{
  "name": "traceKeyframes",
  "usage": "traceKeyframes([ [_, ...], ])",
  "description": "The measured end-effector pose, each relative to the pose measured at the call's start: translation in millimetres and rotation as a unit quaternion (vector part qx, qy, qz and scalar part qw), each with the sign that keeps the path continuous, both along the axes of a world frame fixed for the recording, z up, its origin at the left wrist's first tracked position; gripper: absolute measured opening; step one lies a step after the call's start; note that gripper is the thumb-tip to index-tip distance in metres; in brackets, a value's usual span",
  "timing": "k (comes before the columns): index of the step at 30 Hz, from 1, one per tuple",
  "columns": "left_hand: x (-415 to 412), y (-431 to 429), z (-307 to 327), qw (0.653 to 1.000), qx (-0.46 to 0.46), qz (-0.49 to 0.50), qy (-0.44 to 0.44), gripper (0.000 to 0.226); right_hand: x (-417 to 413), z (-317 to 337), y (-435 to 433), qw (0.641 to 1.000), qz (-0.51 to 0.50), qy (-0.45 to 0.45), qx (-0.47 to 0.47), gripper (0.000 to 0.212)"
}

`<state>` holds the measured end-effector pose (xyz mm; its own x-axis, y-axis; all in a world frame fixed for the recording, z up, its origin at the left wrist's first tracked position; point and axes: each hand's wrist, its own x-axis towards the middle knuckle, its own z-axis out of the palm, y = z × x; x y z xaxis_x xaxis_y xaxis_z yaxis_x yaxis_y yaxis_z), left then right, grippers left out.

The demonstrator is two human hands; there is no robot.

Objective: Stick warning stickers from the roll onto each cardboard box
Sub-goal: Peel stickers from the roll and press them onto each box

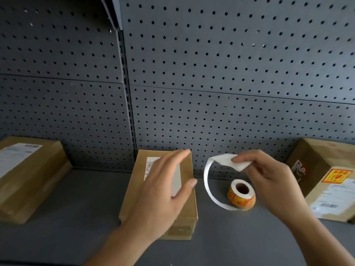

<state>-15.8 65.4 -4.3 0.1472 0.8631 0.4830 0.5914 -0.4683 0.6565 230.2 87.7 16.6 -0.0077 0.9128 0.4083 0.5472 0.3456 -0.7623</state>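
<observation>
1. The left hand [165, 189] reaches in from the bottom centre of the frame, its forearm slanting up and to the right.
2. It is palm down over the middle box [134, 179]. The fingers are straight and close together, the thumb is spread out to the right, and it holds nothing. I cannot tell whether it rests on the box top or hovers just above it.
3. The right hand [269, 179] comes in from the lower right corner, wrist raised and fingers curled.
4. Its thumb and fingertips pinch the loose end of a white strip [222, 159].
5. From that pinch the strip loops left and down, then runs back to the roll [241, 195].
6. The roll sits on the grey shelf [76, 237] at centre right, just right of the middle box and below the right hand. Its core hole faces up and orange stickers show on its side.
7. The left box [28, 179] lies at the left edge.
8. The right box [317, 166] lies at the right edge with an orange sticker [337, 176] on top.
9. A grey pegboard [211, 73] fills the upper frame.
</observation>
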Motion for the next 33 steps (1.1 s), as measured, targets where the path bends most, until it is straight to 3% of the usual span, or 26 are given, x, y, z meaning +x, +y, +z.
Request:
traceKeyframes([
  [4,34,21,14,0.990,-0.102,-0.072,0.066,0.085,-5,34,-4,0.995,0.089,0.038,0.017,0.042],
  [6,44,30,15,0.984,-0.152,-0.092,-0.011,0.068,-10,47,-3,0.990,0.135,0.037,0.024,0.039],
  [9,51,37,13,0.972,-0.184,-0.069,-0.129,0.021,-18,56,0,0.984,0.169,0.047,0.029,0.043],
  [10,52,37,12,0.961,-0.208,-0.052,-0.176,0.018,-17,54,2,0.986,0.157,0.057,0.031,0.048],
  [12,51,38,14,0.910,-0.288,-0.025,-0.296,0.022,-8,45,3,0.992,0.113,0.052,0.023,0.050],
  [14,48,38,17,0.842,-0.364,-0.023,-0.397,0.027,5,30,1,0.994,0.101,-0.041,-0.022,0.049],
  [17,44,39,15,0.785,-0.417,-0.045,-0.456,0.036,10,8,-1,0.972,0.107,-0.197,-0.074,0.049],
  [20,41,31,15,0.752,-0.448,-0.082,-0.476,0.046,7,-2,3,0.972,0.116,-0.197,-0.046,0.034],
  [22,34,28,13,0.764,-0.428,-0.083,-0.476,0.060,12,2,6,0.978,0.118,-0.161,-0.064,0.026],
  [23,30,28,12,0.800,-0.395,-0.058,-0.448,0.073,16,6,7,0.978,0.119,-0.149,-0.080,0.025],
  [25,19,27,12,0.916,-0.260,0.036,-0.303,0.098,24,16,9,0.974,0.131,-0.143,-0.121,0.023],
  [27,12,28,13,0.986,-0.077,0.057,-0.136,0.096,28,28,12,0.962,0.156,-0.147,-0.171,0.024],
  [28,13,28,14,0.997,-0.028,0.025,-0.065,0.083,29,36,13,0.954,0.173,-0.149,-0.194,0.026],
  [30,21,30,15,0.998,-0.025,-0.059,0.015,0.048,29,49,14,0.940,0.203,-0.159,-0.224,0.030],
  [33,37,23,14,0.982,-0.130,-0.126,-0.047,0.020,29,58,17,0.949,0.173,-0.165,-0.204,0.038],
])
